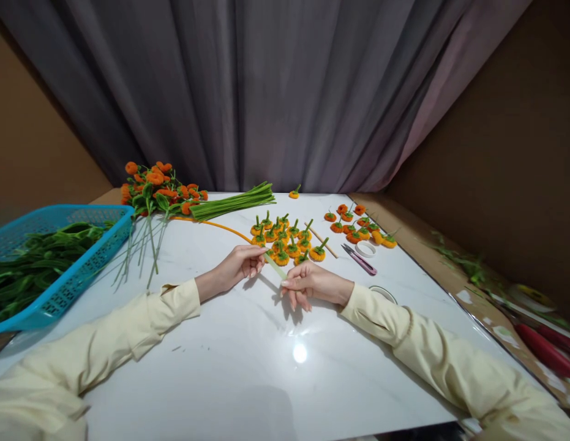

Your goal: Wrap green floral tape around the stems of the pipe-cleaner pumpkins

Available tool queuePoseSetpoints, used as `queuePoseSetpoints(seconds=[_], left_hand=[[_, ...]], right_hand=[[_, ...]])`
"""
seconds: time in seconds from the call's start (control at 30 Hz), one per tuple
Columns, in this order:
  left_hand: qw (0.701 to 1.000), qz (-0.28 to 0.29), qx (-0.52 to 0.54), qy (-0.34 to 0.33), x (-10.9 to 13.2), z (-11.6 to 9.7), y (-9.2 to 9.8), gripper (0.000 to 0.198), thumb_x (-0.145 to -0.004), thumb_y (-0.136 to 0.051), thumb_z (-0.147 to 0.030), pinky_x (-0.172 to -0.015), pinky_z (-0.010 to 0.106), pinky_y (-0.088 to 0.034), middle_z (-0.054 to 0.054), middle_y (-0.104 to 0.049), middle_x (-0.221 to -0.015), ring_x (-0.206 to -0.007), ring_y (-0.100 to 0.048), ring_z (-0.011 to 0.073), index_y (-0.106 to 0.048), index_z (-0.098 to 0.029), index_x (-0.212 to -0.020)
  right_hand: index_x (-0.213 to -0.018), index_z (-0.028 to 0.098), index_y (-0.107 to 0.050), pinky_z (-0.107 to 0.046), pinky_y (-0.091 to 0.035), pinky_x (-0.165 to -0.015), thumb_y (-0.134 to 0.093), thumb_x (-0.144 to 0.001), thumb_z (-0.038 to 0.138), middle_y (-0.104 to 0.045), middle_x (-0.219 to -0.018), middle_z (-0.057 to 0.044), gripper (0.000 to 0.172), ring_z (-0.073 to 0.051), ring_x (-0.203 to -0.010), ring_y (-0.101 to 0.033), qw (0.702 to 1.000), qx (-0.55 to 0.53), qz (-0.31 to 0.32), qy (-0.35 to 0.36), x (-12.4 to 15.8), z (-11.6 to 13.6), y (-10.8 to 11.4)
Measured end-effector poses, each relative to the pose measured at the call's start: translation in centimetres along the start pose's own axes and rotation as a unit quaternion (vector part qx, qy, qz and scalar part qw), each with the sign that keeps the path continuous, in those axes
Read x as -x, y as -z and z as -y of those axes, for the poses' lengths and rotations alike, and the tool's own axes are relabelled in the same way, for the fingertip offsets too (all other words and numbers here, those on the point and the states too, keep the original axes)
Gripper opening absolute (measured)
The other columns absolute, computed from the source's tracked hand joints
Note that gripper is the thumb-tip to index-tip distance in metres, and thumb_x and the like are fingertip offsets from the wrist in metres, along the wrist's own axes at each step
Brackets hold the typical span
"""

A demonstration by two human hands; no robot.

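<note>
A short strip of pale green tape [276, 267] stretches slantwise between my two hands above the white table. My left hand [242, 264] pinches its upper end, where a small green tip shows by the fingertips. The lower end is between the thumb and fingers of my right hand [316, 284], the other fingers curled below. Just beyond the hands stand several yellow-orange fuzzy flower heads [292, 248], face down with green stubs pointing up. An orange fuzzy strand [220, 225] curves along the table behind my left hand; whether it touches the hand is unclear.
Left lies a blue basket [52, 300] of green leaves. Finished orange flowers [155, 177] and a bundle of green stems [234, 203] lie at the back. Right are orange flower heads [353, 233], a white tape roll [365, 248], pink-handled snips [362, 260], and a thin stick [324, 241].
</note>
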State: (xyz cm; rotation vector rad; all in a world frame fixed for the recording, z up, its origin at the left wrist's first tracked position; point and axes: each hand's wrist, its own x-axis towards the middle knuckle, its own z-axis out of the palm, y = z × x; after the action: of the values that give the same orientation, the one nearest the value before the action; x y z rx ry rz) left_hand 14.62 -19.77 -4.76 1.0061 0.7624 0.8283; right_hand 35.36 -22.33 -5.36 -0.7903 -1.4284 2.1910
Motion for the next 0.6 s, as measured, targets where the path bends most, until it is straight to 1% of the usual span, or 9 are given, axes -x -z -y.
queuePoseSetpoints(seconds=[0.07,0.17,0.23,0.43,0.6], left_hand=[[1.0,-0.004,0.007,0.0,-0.06,0.06,0.09,0.024,-0.074,-0.065,-0.023,-0.036,0.015,-0.035,0.0,-0.053,-0.047,-0.036,-0.044,0.0052,-0.055,-0.011,-0.056],[1.0,-0.013,0.019,0.0,-0.21,0.13,0.31,0.024,-0.075,-0.063,-0.023,-0.036,0.014,-0.034,0.0,-0.052,-0.046,-0.036,-0.043,0.0046,-0.054,-0.011,-0.056],[1.0,-0.016,0.025,0.001,-0.29,0.13,0.38,0.024,-0.075,-0.061,-0.023,-0.036,0.014,-0.032,-0.001,-0.051,-0.045,-0.036,-0.042,0.0044,-0.053,-0.011,-0.055],[0.999,-0.014,0.028,0.005,-0.35,0.11,0.34,0.024,-0.074,-0.062,-0.024,-0.037,0.015,-0.033,0.0,-0.052,-0.046,-0.037,-0.043,0.0052,-0.054,-0.011,-0.055],[1.0,-0.006,0.021,0.002,-0.24,0.12,0.33,0.022,-0.072,-0.062,-0.024,-0.037,0.016,-0.034,0.0,-0.052,-0.046,-0.037,-0.043,0.006,-0.054,-0.012,-0.055]], right_hand=[[-0.075,0.004,-0.068,-0.017,-0.048,-0.039,-0.074,-0.075,0.033,-0.07,-0.062,-0.008,0.029,-0.009,-0.039,-0.059,1.0,-0.01,0.007,0.008,0.0,-0.01,0.04],[-0.084,0.005,-0.068,-0.018,-0.053,-0.047,-0.074,-0.075,0.03,-0.072,-0.074,-0.011,0.027,-0.012,-0.052,-0.066,0.999,-0.033,0.029,0.024,-0.08,-0.1,0.24],[-0.089,0.005,-0.068,-0.019,-0.054,-0.051,-0.073,-0.076,0.028,-0.073,-0.078,-0.011,0.026,-0.013,-0.057,-0.067,0.998,-0.044,0.042,0.031,-0.18,-0.24,0.43],[-0.095,0.005,-0.068,-0.022,-0.055,-0.055,-0.074,-0.076,0.023,-0.073,-0.081,-0.012,0.027,-0.015,-0.06,-0.069,0.996,-0.048,0.06,0.036,-0.15,-0.42,0.67],[-0.098,0.005,-0.067,-0.023,-0.056,-0.057,-0.072,-0.076,0.02,-0.073,-0.085,-0.013,0.026,-0.015,-0.061,-0.069,0.997,-0.049,0.052,0.017,0.11,0.04,0.33]])
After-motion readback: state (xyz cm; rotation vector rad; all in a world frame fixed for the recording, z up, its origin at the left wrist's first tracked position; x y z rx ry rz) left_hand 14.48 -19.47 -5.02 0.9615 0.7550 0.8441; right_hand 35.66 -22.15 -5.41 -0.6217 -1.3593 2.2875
